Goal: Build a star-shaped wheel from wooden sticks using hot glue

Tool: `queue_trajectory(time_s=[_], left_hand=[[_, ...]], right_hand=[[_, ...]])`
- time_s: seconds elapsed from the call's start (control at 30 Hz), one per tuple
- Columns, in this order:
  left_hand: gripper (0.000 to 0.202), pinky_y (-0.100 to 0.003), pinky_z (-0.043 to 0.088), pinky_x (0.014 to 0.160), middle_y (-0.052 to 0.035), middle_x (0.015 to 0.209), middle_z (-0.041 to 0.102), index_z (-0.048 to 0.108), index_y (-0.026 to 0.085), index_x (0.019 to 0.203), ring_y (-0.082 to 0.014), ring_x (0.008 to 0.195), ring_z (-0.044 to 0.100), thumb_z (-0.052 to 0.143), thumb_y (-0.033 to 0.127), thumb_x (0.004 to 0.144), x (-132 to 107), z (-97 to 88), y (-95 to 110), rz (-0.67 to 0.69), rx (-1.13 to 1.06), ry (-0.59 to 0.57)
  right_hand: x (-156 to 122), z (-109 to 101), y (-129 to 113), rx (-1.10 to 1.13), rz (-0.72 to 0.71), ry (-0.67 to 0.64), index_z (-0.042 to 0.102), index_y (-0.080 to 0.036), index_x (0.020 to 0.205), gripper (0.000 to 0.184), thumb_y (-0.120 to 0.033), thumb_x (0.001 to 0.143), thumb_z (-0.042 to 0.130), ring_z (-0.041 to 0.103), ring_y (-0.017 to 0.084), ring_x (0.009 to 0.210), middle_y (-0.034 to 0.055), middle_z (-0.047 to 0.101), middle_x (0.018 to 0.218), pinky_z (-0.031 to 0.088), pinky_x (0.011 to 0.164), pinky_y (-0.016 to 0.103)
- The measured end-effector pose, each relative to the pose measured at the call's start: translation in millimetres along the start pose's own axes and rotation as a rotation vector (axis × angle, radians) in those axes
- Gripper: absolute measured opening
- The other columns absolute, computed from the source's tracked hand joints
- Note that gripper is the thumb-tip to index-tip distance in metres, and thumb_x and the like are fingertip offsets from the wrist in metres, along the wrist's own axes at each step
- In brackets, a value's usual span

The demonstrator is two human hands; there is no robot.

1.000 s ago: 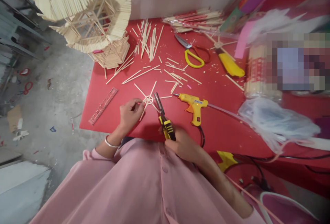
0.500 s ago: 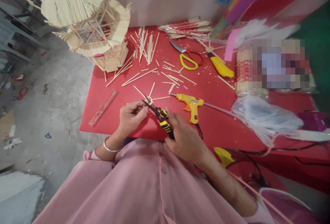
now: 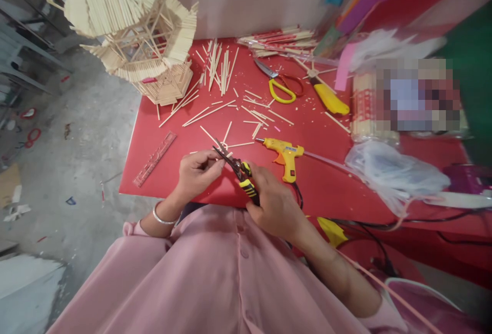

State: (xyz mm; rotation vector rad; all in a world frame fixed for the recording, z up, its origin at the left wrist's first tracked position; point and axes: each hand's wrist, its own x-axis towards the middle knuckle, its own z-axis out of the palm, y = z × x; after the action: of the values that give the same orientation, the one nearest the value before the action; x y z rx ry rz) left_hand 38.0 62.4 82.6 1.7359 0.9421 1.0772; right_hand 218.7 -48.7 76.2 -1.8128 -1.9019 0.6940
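Observation:
My right hand (image 3: 279, 203) is wrapped round a pair of snips (image 3: 249, 189) with yellow-and-black grips and long dark blades, slightly apart and pointing up and left. Close to the blade tips, my left hand (image 3: 195, 174) is closed in a pinch; whatever lies between thumb and finger is too small to make out. Just beyond the blades, a small frame of joined wooden sticks (image 3: 242, 144) lies on the red table, its thin arms spreading outward, partly hidden by the blades. Right of it rests a yellow glue gun (image 3: 286, 153), nozzle toward the sticks.
A pagoda-like stick model (image 3: 169, 80) stands at the back left. A clear ruler (image 3: 155, 160) lies on the red table (image 3: 330, 180). Loose sticks (image 3: 219, 70), scissors (image 3: 282, 91) and a yellow-handled tool (image 3: 330, 99) lie farther back; a plastic bag (image 3: 395, 170) is at right.
The left fingertips have shifted slightly toward the snips' blades. The right hand keeps its hold on the snips, and the view has moved a little.

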Motion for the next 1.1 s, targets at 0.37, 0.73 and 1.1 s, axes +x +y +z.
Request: queue_trajectory(time_s=[0.37, 0.73, 1.1], left_hand=[[0.036, -0.019, 0.041, 0.050, -0.0010, 0.054, 0.060, 0.074, 0.015, 0.071, -0.0089, 0.049, 0.052, 0.067, 0.044, 0.090, 4, -8.3, 12, -0.061, -0.009, -0.190], [0.037, -0.019, 0.032, 0.042, 0.0026, 0.047, 0.049, 0.077, 0.014, 0.076, -0.0059, 0.042, 0.040, 0.073, 0.049, 0.086, 2, -6.2, 16, -0.243, -0.257, -0.221], [0.041, -0.017, 0.022, 0.035, 0.0072, 0.041, 0.040, 0.074, 0.012, 0.078, -0.0025, 0.034, 0.028, 0.086, 0.051, 0.071, 0, -5.7, 11, -0.637, -0.665, -0.293]], right_hand=[[4, 3, 13, 0.211, -0.085, -0.001, 0.020, -0.021, 0.160, 0.091, -0.006, 0.076, 0.052, 0.053, 0.032, 0.129, 0.0161, 0.054, 0.133, 0.046, 0.109, 0.057], [3, 8, 13, 0.214, -0.073, 0.024, 0.036, -0.019, 0.149, 0.077, -0.006, 0.075, 0.053, 0.054, 0.032, 0.125, 0.0160, 0.057, 0.128, 0.047, 0.106, 0.056], [4, 3, 20, 0.244, -0.183, -0.006, 0.010, -0.022, 0.162, 0.098, -0.005, 0.075, 0.051, 0.047, 0.033, 0.136, 0.0171, 0.049, 0.141, 0.043, 0.111, 0.060]])
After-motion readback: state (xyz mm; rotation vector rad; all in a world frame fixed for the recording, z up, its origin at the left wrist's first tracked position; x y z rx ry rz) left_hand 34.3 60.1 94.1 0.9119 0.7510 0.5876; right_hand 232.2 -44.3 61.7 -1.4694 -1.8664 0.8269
